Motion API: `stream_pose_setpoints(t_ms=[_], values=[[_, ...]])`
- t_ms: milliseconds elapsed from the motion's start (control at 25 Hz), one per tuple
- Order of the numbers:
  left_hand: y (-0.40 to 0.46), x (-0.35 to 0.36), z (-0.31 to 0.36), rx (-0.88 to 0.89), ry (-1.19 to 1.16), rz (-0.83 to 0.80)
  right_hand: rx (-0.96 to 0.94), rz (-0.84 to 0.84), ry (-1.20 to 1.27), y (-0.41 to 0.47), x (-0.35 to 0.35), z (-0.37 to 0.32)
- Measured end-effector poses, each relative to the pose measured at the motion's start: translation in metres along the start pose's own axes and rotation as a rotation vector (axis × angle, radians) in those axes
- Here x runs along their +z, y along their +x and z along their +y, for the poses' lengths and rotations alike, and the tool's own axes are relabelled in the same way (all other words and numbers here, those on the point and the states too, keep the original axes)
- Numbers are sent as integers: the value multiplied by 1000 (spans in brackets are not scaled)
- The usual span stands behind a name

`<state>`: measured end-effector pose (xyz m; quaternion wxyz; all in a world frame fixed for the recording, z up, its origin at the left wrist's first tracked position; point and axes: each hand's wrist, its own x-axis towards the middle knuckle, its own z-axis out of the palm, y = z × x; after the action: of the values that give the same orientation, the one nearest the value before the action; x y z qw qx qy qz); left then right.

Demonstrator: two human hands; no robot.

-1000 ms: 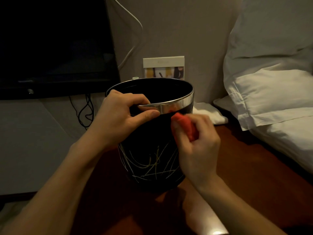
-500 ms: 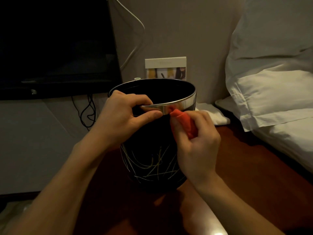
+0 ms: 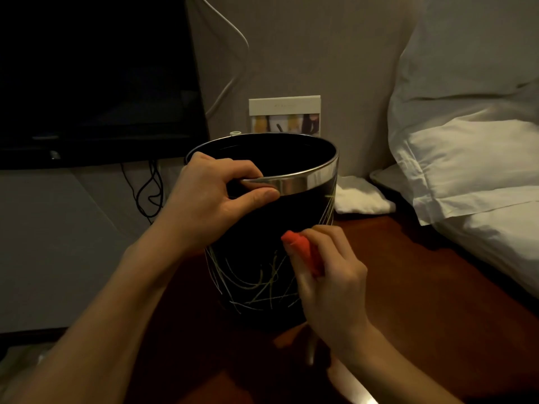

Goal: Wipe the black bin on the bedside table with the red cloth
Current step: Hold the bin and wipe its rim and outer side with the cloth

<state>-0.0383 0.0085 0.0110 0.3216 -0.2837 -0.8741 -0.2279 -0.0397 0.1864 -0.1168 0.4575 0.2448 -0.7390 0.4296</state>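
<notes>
Fingers [image 3: 233, 170] of the left hand [image 3: 210, 196] pinch the chrome rim of the black bin [image 3: 262, 228], upright on the worktop [image 3: 408, 272]. The right hand [image 3: 329, 281] presses the bunched red cloth [image 3: 300, 249] against its wall. The bin looks light, rigid and smooth, so likely to slide; holding at the rim suits it.

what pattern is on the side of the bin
Thin pale scribbled lines on the black bin, under a shiny silver rim; head view.

the black bin [image 3: 256, 228] stands upright on the bedside table [image 3: 423, 272]. the left hand [image 3: 210, 196] grips the bin's chrome rim; the right hand [image 3: 329, 275] presses a red cloth [image 3: 300, 249] against the bin's side. pillows [image 3: 472, 158] lie right of the bin.
</notes>
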Motion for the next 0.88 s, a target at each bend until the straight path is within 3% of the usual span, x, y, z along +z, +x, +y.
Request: stream_pose_setpoints(t_ms=[280, 520, 720, 880], values=[[-1, 0, -2, 2, 4, -2, 89, 206, 34, 48, -7, -11], [-1, 0, -3, 14, -18, 15, -87, -65, -37, 1, 0, -5], [-3, -1, -4, -6, -22, 45, 75, 179, -38, 48, -16, 0], [-4, 0, -5, -3, -27, 45, 20, 109, -24, 25, -7, 0]])
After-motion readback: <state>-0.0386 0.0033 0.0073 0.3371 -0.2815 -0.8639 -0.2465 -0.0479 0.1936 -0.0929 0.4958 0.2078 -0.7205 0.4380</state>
